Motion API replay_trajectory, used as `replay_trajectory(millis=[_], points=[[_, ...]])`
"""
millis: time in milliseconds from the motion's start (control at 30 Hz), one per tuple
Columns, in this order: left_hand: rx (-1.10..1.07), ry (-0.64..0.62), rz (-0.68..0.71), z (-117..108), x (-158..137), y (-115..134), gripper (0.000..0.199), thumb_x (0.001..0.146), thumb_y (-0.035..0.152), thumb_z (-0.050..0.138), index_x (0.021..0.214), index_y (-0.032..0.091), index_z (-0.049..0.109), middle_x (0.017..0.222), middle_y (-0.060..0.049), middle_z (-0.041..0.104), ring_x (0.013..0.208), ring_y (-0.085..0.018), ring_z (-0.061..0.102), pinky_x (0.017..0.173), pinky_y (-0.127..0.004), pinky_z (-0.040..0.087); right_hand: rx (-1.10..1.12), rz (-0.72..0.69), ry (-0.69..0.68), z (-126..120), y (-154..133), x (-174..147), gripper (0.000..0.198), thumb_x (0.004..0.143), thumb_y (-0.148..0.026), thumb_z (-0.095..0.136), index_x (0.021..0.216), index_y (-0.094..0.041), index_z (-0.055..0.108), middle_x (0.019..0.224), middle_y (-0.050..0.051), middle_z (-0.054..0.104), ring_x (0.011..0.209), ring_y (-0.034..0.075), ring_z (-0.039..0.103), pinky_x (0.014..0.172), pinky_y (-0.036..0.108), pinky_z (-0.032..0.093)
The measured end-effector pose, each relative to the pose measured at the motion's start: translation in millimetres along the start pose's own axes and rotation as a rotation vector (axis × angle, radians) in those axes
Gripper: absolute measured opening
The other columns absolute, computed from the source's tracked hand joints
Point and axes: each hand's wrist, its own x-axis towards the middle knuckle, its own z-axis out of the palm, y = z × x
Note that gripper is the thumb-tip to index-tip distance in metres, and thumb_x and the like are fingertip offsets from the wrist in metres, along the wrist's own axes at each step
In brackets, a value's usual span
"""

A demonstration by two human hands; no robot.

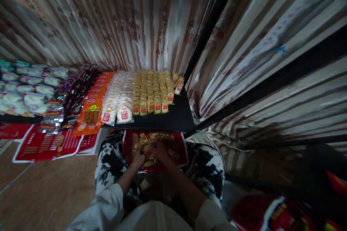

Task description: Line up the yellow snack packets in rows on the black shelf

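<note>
Both hands down in a red bag of small snack packets, on the lap before a low black bench.

Left hand (138,158) curled, knuckles up, fingers dug in among the yellow packets (142,139) inside the red bag (179,153); hard to tell whether closed on one. Right hand (158,151) just beside it, fingers bunched as if pinching a packet, grip too dim and blurred to tell for sure. Bag wedged between knees in black-and-white patterned trousers (110,162). Beyond, on the bench (177,119), neat rows of yellow packets with red labels (153,92), then white round packets (119,97), an orange packet strip (93,106), dark wrappers (77,94) and pale packs (25,86) further left. Striped curtain (130,21) behind; red printed sheets (40,146) on the floor at left.
</note>
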Motion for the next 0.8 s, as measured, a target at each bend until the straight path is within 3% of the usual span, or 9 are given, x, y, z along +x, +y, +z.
replay_trajectory(millis=[167,367,533,700,800], points=[[-0.184,-0.064,-0.021,-1.6,-7.9,17.4,0.035,0.068,0.035,0.066,0.094,0.013,0.058,0.070,0.000,0.063,0.067,-0.013,0.061,0.067,-0.025,0.047,0.064,-0.047,0.007,-26.7,-14.4,-5.8,0.016,0.073,-0.020,0.049,0.077,-0.019,0.065,0.070,0.001,0.068,0.064,0.015,0.062,0.062,0.026,0.047],[-0.328,-0.102,-0.029,-3.0,-26.2,47.2,0.039,0.073,0.047,0.061,0.098,0.016,0.059,0.091,-0.006,0.068,0.081,-0.016,0.065,0.070,-0.026,0.050,0.143,-0.034,0.128,-47.7,-27.1,-11.6,0.021,0.074,-0.032,0.050,0.069,-0.019,0.065,0.058,0.000,0.063,0.055,0.015,0.059,0.056,0.026,0.047],[-0.476,-0.143,-0.111,-4.0,-49.4,75.0,0.032,0.075,0.029,0.062,0.104,0.017,0.055,0.088,-0.005,0.067,0.068,-0.013,0.064,0.059,-0.024,0.050,0.363,0.087,0.218,-55.3,-33.2,-14.5,0.023,0.074,-0.040,0.054,0.070,-0.019,0.062,0.055,0.000,0.062,0.050,0.015,0.059,0.049,0.025,0.047],[-0.371,-0.071,0.019,-3.7,-60.2,95.8,0.028,0.074,0.016,0.056,0.102,0.015,0.054,0.077,-0.001,0.066,0.060,-0.010,0.061,0.057,-0.021,0.047,0.438,0.131,0.229,-56.9,-30.5,-25.1,0.022,0.074,-0.040,0.053,0.072,-0.019,0.059,0.060,0.002,0.063,0.050,0.016,0.060,0.046,0.028,0.048],[-0.184,-0.021,0.161,-6.3,-57.7,109.7,0.029,0.072,0.015,0.053,0.101,0.014,0.055,0.075,-0.001,0.064,0.062,-0.011,0.059,0.058,-0.020,0.046,0.271,0.056,0.301,-64.3,-30.5,-37.4,0.016,0.073,-0.034,0.053,0.077,-0.021,0.061,0.069,0.003,0.065,0.060,0.019,0.063,0.055,0.031,0.051]])
